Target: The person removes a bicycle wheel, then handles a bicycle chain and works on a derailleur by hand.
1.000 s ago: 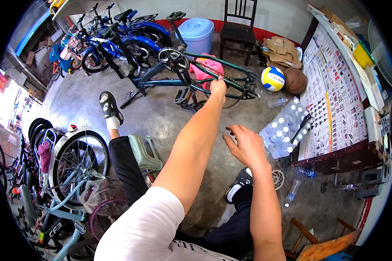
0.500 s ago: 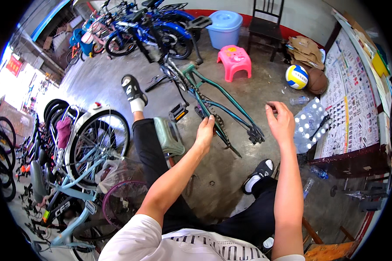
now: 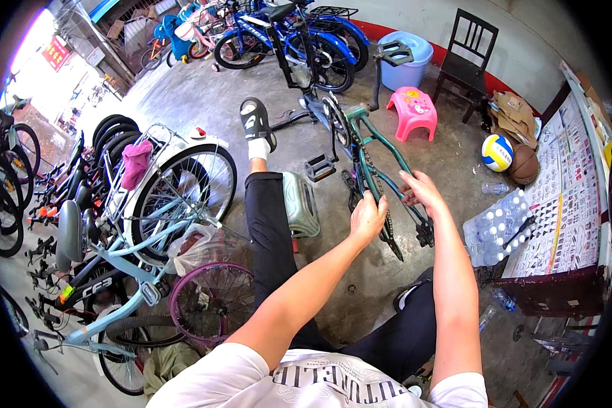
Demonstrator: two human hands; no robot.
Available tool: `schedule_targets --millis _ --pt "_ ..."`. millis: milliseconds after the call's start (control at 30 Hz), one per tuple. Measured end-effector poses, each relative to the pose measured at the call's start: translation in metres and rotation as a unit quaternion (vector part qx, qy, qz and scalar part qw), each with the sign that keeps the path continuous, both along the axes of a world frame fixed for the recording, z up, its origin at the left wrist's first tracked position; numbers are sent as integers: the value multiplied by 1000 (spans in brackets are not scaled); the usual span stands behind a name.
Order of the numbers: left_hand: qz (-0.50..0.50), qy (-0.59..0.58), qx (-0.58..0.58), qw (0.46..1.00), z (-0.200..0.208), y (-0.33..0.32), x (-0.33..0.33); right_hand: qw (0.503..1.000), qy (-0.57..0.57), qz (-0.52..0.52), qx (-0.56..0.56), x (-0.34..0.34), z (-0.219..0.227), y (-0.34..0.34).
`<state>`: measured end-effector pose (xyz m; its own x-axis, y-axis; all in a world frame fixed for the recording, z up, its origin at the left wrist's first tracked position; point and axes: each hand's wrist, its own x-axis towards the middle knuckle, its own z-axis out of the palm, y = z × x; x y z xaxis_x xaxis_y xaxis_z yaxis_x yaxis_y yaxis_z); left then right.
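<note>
A green bicycle frame lies in front of me with its rear stays pointing toward me and no wheel between them. A chain runs along its left stay, and the chainring and a pedal stand farther up. My left hand is closed around the left stay beside the chain. Just across from it, my right hand has its fingers apart at the right stay; whether they touch it I cannot tell. A derailleur hangs at the right stay's near end.
Left of my leg are a light-blue bicycle, a purple wheel rim and a green plastic stool. A pink stool, a lidded blue bucket and a dark chair stand behind. Packed bottles lie right.
My right hand has come in from the right to the frame's right stay. The view has shifted, so the surroundings sit farther right. My left hand stays at the left stay.
</note>
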<state>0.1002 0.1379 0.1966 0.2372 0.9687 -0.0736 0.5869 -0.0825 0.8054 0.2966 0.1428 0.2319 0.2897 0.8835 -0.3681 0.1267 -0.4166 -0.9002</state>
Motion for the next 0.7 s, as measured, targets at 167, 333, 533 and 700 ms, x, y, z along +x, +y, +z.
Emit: schedule_targets --millis 167,333,533,700 --pt "-17 20 -5 1000 -4 -2 -4 968 -250 -15 19 -9 -26 1" --pt "-30 16 6 999 -5 -12 -31 963 -267 -35 27 -38 -22 -17" --pt "-42 0 -4 999 -15 -27 -83 952 -303 -42 4 -95 -16 -43" --pt "-40 -8 16 999 -24 -31 -86 954 -297 -44 4 -98 -14 -51"
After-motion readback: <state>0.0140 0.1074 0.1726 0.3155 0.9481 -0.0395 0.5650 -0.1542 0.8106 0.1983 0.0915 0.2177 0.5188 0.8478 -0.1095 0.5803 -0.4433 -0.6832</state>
